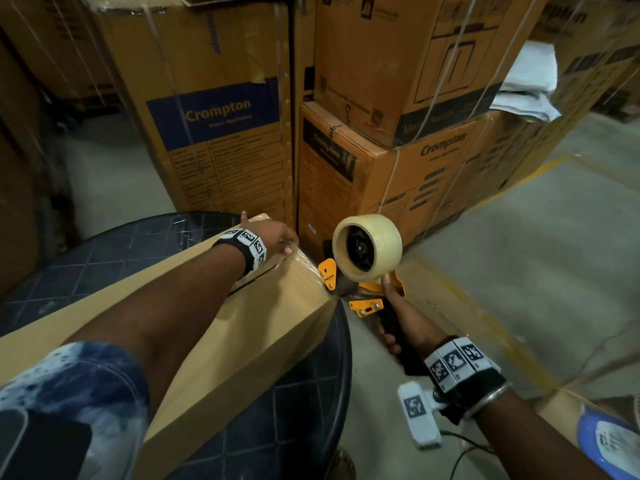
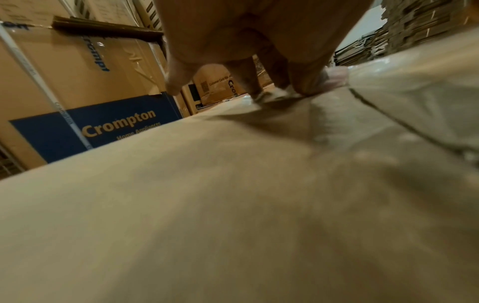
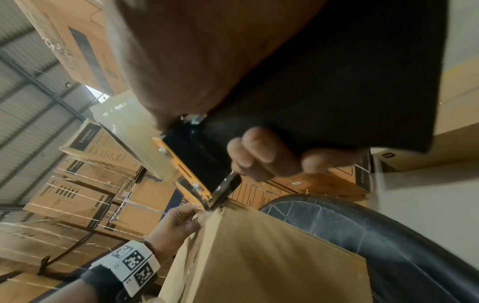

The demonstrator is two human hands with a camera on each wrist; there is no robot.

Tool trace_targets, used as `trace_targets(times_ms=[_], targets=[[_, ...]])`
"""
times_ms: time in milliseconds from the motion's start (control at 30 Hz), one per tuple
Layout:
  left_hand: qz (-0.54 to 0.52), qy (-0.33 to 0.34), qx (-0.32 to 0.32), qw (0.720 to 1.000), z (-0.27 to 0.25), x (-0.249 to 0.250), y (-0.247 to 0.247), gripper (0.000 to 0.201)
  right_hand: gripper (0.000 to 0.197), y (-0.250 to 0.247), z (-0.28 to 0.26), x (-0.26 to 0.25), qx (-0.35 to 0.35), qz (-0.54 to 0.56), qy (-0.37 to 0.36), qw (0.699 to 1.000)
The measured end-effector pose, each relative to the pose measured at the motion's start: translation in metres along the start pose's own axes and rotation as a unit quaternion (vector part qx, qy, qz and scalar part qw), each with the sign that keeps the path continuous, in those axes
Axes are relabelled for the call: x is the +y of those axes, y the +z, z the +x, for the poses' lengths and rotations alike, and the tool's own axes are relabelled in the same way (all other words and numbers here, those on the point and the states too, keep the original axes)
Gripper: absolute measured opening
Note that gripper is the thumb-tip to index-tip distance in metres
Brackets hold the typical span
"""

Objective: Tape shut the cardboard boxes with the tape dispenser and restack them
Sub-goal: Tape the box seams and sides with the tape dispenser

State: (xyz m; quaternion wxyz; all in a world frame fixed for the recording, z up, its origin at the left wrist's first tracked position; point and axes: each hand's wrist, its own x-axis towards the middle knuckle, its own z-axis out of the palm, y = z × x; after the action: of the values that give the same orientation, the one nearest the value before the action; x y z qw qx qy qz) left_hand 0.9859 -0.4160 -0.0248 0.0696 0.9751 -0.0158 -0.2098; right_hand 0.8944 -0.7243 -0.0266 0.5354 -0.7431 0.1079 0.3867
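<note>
A long plain cardboard box lies on a dark round table. My left hand rests on the box's far end, fingertips pressing down on the top beside a glossy strip of clear tape. My right hand grips the black handle of an orange tape dispenser that carries a clear tape roll. The dispenser's front touches the box's far right corner, close to the left hand.
Tall stacks of strapped Crompton cartons stand right behind the table. A white cloth lies on the right stack. Concrete floor with a yellow line opens to the right. Another carton sits at lower right.
</note>
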Motion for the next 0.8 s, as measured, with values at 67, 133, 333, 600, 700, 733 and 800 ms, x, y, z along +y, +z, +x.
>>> trace_targets(times_ms=[67, 133, 333, 600, 700, 733, 800], targets=[[0.031, 0.002, -0.001, 1.0, -0.004, 0.006, -0.002, 0.026, 0.084, 0.002, -0.003, 0.002, 0.006, 0.007, 0.001, 1.0], [0.042, 0.02, 0.019, 0.999, -0.006, 0.008, -0.001, 0.029, 0.085, 0.003, -0.003, 0.002, 0.009, 0.009, -0.002, 1.0], [0.004, 0.127, 0.061, 0.99, -0.015, 0.022, 0.021, 0.022, 0.092, 0.004, 0.002, 0.003, 0.006, 0.009, -0.012, 1.0], [0.063, 0.076, 0.067, 0.993, -0.026, 0.037, 0.027, 0.039, 0.089, 0.004, 0.001, 0.001, 0.007, 0.004, -0.007, 1.0], [0.062, 0.049, 0.053, 0.995, -0.025, 0.039, 0.027, 0.043, 0.088, 0.005, 0.0, 0.003, 0.009, 0.013, -0.004, 1.0], [0.059, 0.042, 0.048, 0.996, -0.024, 0.039, 0.027, 0.045, 0.088, 0.004, -0.001, 0.004, 0.009, 0.016, -0.005, 1.0], [0.059, 0.04, 0.033, 0.997, -0.024, 0.037, 0.027, 0.046, 0.088, 0.002, -0.004, 0.007, 0.009, 0.015, -0.006, 1.0]])
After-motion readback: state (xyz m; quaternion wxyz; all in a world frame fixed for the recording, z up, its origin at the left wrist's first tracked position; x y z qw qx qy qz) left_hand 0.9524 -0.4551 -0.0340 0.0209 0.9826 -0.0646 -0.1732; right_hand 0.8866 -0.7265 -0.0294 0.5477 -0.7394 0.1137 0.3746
